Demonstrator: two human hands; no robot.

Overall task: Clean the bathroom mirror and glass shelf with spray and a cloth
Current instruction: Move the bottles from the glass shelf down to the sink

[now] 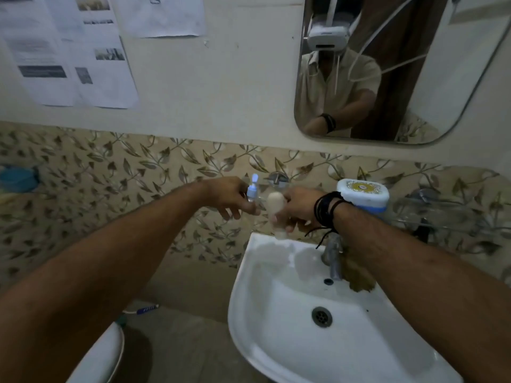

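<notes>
While both hands clear the glass shelf (431, 214) under the mirror (387, 78), the left hand (232, 199) pinches a small blue-capped bottle (59, 190) and the right hand (300, 208) wraps a cream bottle (276, 205). Next, I think, set them down safely; no spray or cloth shows.

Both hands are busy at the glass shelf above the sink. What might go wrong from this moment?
1. The right hand holds a cream-coloured rounded bottle right above the white ceramic sink; a slip could drop it in.
2. The left hand is beside a small blue-capped clear bottle and might knock it off the clear glass shelf.
</notes>
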